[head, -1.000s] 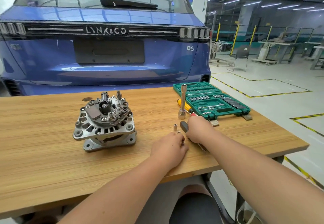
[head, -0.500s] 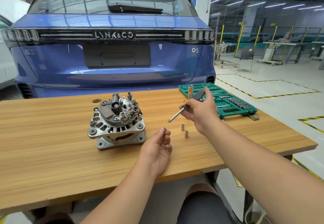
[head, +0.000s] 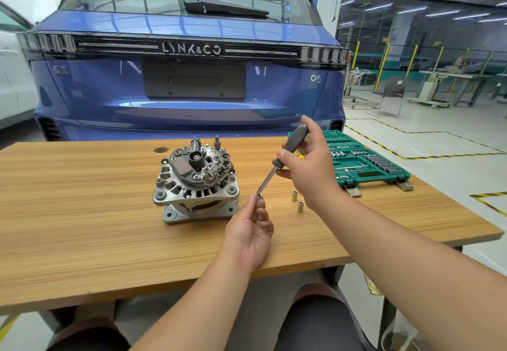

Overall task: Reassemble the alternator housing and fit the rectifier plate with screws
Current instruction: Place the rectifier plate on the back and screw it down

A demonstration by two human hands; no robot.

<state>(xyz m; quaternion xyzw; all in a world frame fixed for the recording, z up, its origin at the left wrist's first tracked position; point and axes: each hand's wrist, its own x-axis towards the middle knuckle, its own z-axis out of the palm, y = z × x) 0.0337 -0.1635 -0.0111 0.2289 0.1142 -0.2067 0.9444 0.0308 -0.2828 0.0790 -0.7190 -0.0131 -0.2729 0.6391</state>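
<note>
Pinching a tiny metal socket in its fingertips, the left hand meets the driver that the right hand grips by its handle, while the alternator sits on the table, probably heavy, hard, and best held by its outer housing.

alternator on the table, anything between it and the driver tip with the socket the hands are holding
Nothing visible: only bare wooden tabletop lies between the grey metal alternator and the small silver socket pinched by the left hand at the tip of the grey-handled driver in the right hand.
</note>
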